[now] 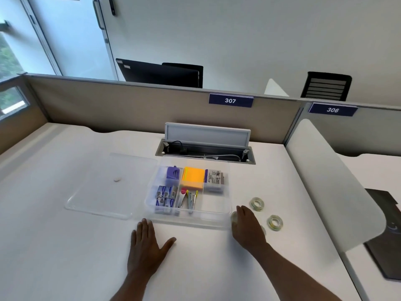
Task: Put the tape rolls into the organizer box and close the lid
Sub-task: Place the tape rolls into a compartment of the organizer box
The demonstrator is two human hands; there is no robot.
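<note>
Hands first, nearest the camera: your left hand (149, 242) lies flat and spread on the tabletop (65, 246), fingers wide, holding nothing, fingertips just short of the organizer box's near-left corner. Your right hand (246, 227) is palm-down over a tape roll (234, 217) beside the box's near-right corner; whether the fingers have closed on it you cannot tell, since the palm covers most of it.

2 more tape rolls lie clear: near roll (275, 222) and far roll (257, 204), both flat on the tabletop, apart from each other and right of the box. A pale edge (263, 230) shows behind your right wrist; possibly a 4th roll, too hidden to confirm.

Handling, as a judgement: the rolls look small, light and rigid, with smooth clear tape that may slip. Pinch across the rim, or hook 1 finger through the core.

Organizer box (225, 220) stands open, clear-walled. Its near-right compartment (213, 203) appears empty; the others hold staples, clips, sticky notes. The clear lid (104, 187) lies flat to the left, touching the box; the hinge cannot be made out. Beyond it, an open cable tray (206, 148).
</note>
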